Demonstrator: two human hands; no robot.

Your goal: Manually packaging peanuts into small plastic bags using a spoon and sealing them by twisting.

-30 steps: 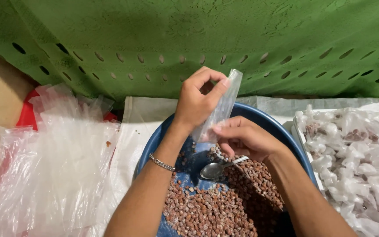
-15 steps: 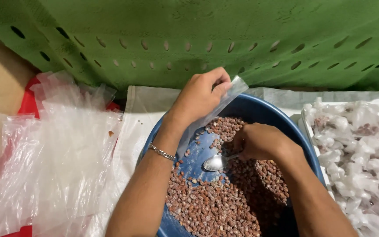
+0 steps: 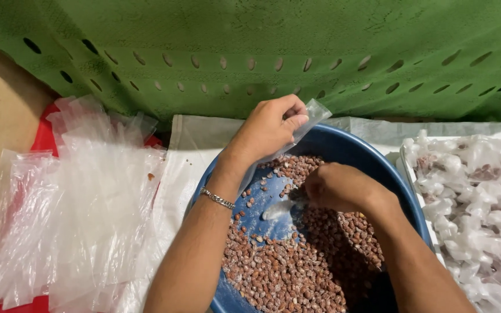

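Basin (image 3: 378, 168) of coated nuts (image 3: 297, 272), left hand (image 3: 268, 128) pinching plastic bag (image 3: 311, 116) (empty), right hand (image 3: 337, 186) gripping spoon (image 3: 276, 210).

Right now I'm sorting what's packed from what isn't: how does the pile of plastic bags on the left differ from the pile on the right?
The left bags lie flat, loose and empty; the right bags are bunched into small bundles, some showing brown filling. The left bags lie on something red; the right bags fill a white container. Both are clear plastic.

The spoon (image 3: 278, 210) is motion-blurred, its handle hidden inside the right hand (image 3: 337, 186).
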